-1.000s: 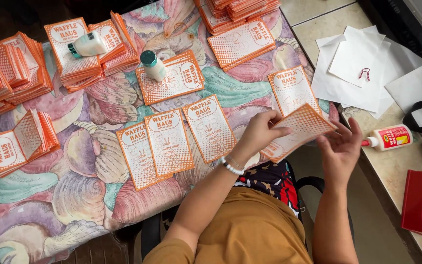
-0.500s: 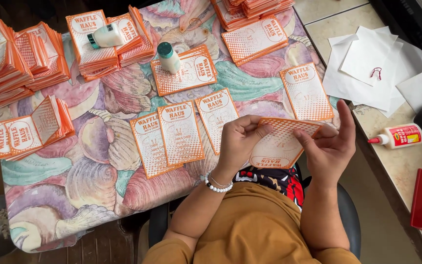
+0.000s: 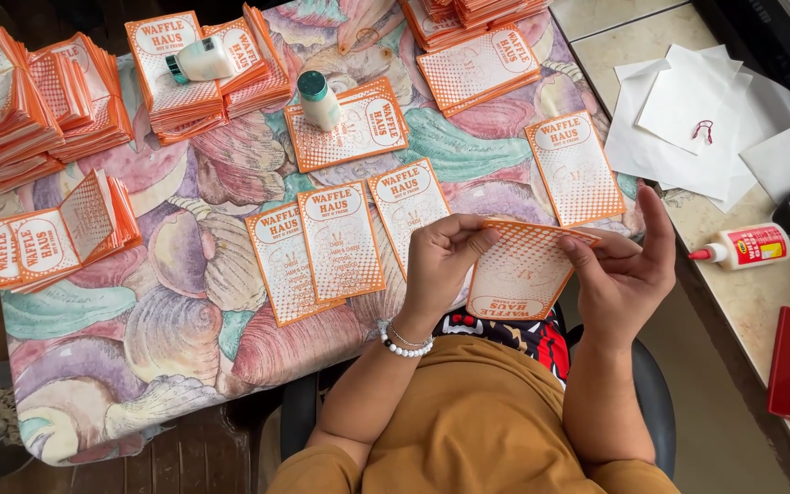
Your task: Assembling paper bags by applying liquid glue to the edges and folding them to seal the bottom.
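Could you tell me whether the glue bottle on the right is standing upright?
No, the glue bottle lies on its side on the counter.

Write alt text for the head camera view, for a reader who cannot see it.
A seated person's left hand and right hand hold an orange-and-white printed paper card over the edge of a table covered in a shell-patterned cloth. Similar cards lie flat or stacked around two small green-capped white bottles.
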